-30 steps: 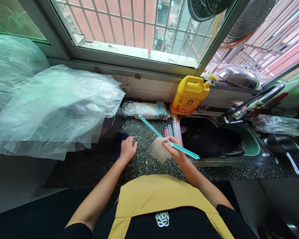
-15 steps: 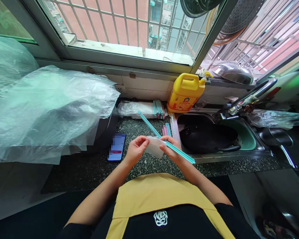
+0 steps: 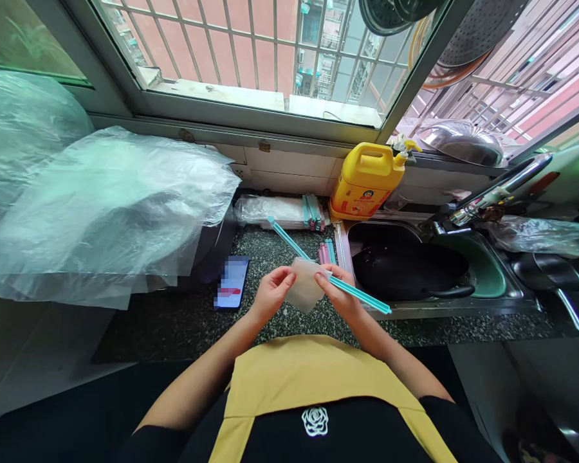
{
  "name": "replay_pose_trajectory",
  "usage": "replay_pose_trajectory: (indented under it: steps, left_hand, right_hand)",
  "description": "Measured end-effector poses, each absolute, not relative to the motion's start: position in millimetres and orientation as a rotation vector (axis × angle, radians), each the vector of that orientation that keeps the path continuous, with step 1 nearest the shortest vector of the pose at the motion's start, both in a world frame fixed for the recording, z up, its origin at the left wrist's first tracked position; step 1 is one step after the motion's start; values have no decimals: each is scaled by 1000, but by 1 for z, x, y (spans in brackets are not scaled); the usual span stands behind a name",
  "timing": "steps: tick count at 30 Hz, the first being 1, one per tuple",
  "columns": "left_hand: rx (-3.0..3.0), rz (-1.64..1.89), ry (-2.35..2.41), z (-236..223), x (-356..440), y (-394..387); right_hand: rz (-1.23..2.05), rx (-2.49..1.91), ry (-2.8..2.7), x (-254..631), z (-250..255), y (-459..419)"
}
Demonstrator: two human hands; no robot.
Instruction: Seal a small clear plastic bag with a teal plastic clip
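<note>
A small clear plastic bag (image 3: 307, 287) hangs between both hands over the speckled counter (image 3: 280, 321). My left hand (image 3: 270, 293) pinches the bag's left edge with closed fingers. My right hand (image 3: 340, 290) is closed on the bag's right edge and on a long teal sealing stick (image 3: 361, 294), which runs from the back left to the right over the sink's edge.
A phone (image 3: 232, 281) lies left of my hands. Big clear plastic sheeting (image 3: 101, 206) covers the left side. A pack of bags and coloured sticks (image 3: 289, 211) lies at the back, beside a yellow jug (image 3: 367, 180). A dark pan (image 3: 410, 270) sits in the sink.
My left hand left the phone on the counter and came up to pinch the bag's left edge. My right hand kept the stick and bag, shifting only slightly.
</note>
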State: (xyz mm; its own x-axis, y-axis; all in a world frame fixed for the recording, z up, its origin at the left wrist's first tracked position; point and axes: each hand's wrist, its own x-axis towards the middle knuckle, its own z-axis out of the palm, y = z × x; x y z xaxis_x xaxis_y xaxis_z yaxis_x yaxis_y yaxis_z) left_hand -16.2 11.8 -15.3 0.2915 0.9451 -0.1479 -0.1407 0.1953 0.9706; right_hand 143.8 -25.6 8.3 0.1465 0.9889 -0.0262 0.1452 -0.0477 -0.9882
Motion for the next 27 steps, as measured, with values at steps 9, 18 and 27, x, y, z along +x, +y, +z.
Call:
replay_pose_trajectory:
  steps: [9,18,27]
  left_hand:
    - [1180,966,1013,6,-30,31]
    - [1175,889,1013,7,-31,37]
    - [827,980,1002,0,-25,32]
  right_hand:
    - [805,-1294,-1492,164,10,-25]
    - [610,-1248,-1671,169,12,-22]
    - [600,-1237,-1718,169,9,-22]
